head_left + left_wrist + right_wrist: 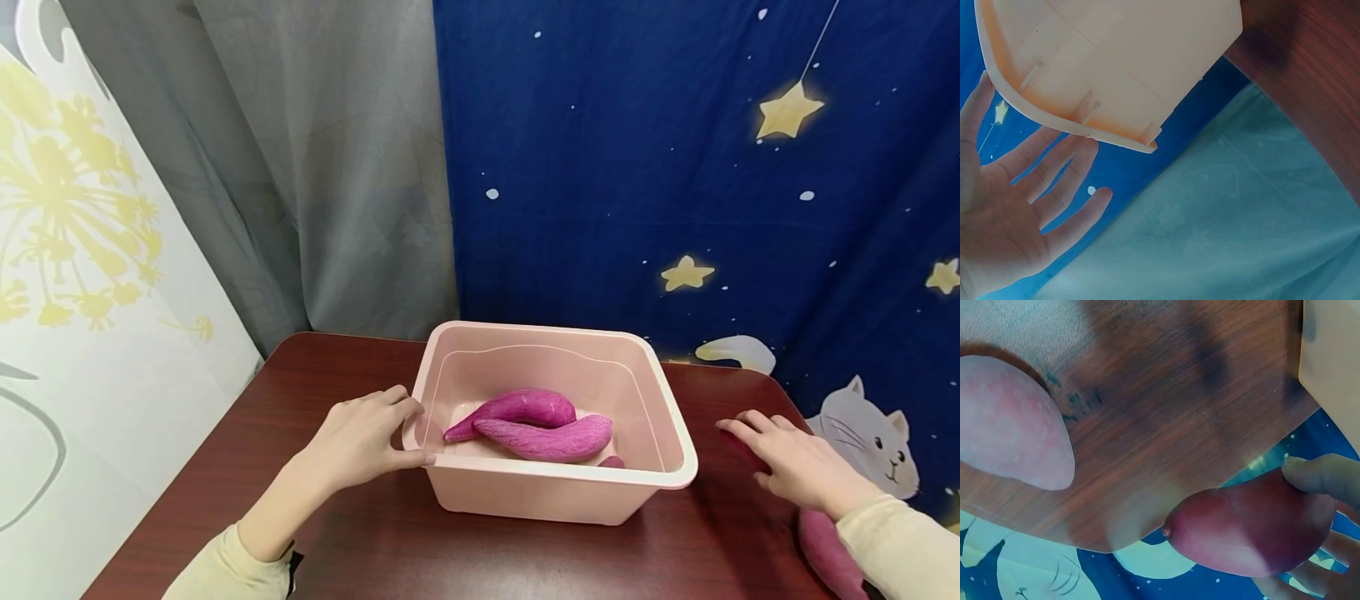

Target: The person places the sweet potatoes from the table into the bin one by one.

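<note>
A pink plastic basin (540, 492) stands on the table. In it lie two long curved purple sweet potatoes, the rear one (528, 406) darker than the front one (551, 439), and part of another (611, 462) shows by the front wall. At the basin's left front corner, my left hand (367, 437) touches the rim; the left wrist view shows its fingers (1041, 169) spread and mostly straight. My right hand (795, 458), to the basin's right, holds a reddish sweet potato (1247, 525) between thumb and fingers. One more sweet potato (825, 550) lies below the right forearm.
The dark red-brown table (360, 542) has rounded rear corners. Behind it hang a grey curtain (367, 167) and a blue curtain (570, 167) with stars and a cat picture. A white patterned panel (112, 367) stands along the left.
</note>
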Tool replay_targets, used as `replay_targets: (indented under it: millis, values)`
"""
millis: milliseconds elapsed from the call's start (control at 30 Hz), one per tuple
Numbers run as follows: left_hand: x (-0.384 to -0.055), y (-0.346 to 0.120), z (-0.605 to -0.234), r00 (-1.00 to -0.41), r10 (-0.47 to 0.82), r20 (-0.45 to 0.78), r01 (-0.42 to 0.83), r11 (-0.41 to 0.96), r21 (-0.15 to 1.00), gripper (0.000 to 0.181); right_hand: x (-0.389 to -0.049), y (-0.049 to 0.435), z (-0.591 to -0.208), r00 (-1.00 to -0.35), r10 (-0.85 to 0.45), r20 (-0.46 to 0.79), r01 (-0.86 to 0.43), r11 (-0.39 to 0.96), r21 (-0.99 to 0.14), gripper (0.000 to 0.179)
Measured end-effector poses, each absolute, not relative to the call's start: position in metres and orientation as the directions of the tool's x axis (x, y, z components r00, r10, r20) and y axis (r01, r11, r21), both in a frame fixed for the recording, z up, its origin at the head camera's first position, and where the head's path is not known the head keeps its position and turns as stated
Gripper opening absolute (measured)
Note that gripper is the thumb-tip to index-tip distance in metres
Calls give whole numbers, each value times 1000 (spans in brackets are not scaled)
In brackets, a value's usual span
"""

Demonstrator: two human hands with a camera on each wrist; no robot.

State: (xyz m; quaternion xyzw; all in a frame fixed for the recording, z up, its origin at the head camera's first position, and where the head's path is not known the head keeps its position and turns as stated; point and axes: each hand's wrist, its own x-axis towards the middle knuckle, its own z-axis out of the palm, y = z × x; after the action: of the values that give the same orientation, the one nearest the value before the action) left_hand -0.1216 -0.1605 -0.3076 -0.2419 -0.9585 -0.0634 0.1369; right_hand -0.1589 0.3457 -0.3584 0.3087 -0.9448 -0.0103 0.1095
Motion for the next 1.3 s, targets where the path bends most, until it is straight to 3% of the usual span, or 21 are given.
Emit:
replay_targets:
  millis: [933,1300]
  values:
    - [-122,-160,-307,-842,451,298,487,872,56,39,-154,344,-313,-781,-589,207,-569,808,152,67]
    - [-122,-160,-308,-843,448,296,483,874,53,40,-157,338,-296,-686,-668,289,-626,744,232,69]
